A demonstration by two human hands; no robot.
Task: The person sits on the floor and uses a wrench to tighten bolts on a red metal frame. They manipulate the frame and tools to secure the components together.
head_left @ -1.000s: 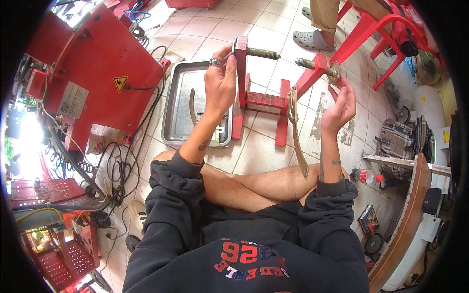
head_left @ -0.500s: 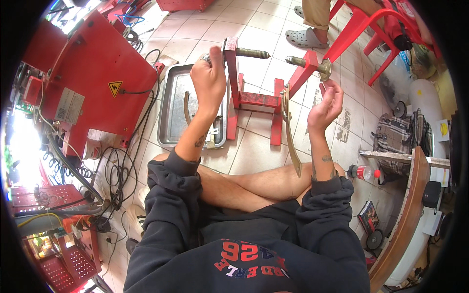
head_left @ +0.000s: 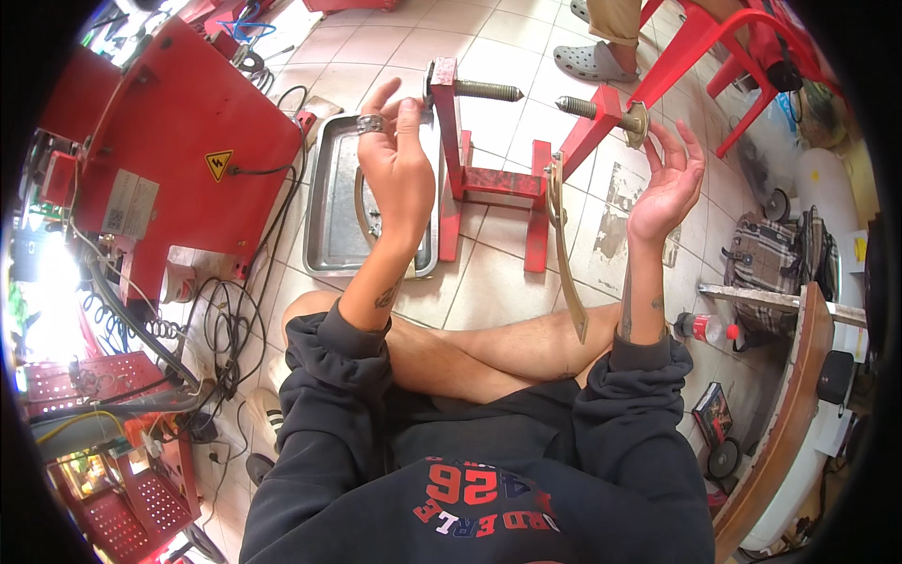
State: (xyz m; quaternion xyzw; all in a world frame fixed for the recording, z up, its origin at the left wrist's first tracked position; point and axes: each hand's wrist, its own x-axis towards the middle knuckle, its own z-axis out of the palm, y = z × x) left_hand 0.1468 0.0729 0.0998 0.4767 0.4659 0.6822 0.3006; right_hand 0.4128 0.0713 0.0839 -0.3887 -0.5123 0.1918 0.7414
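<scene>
A red metal stand (head_left: pixel 503 186) rises from the floor before me, its two uprights each carrying a threaded rod. The left threaded rod (head_left: pixel 489 91) and the right threaded rod (head_left: pixel 575 106) point towards each other with a gap between. Beside the left upright's outer end, my left hand (head_left: pixel 396 155) has its fingers and thumb stretched out, holding nothing. My right hand (head_left: pixel 665 193) is open too, its fingertips beside the round brass-coloured nut (head_left: pixel 636 124) at the right rod's outer end; whether they touch is unclear. A long curved metal strip (head_left: pixel 566 254) hangs from the right upright.
A metal tray (head_left: pixel 315 202) with a curved strip inside lies left of the stand. Black cables (head_left: pixel 230 329) coil beside the red machine (head_left: pixel 178 141). A person's grey clog (head_left: pixel 592 63) and a red chair (head_left: pixel 700 47) are at far right. A bottle (head_left: pixel 707 327) lies near my right elbow.
My left hand has gone from curled fingers to stretched ones at the left rod's end. My right hand has moved right, its fingers spreading around the nut's outer side.
</scene>
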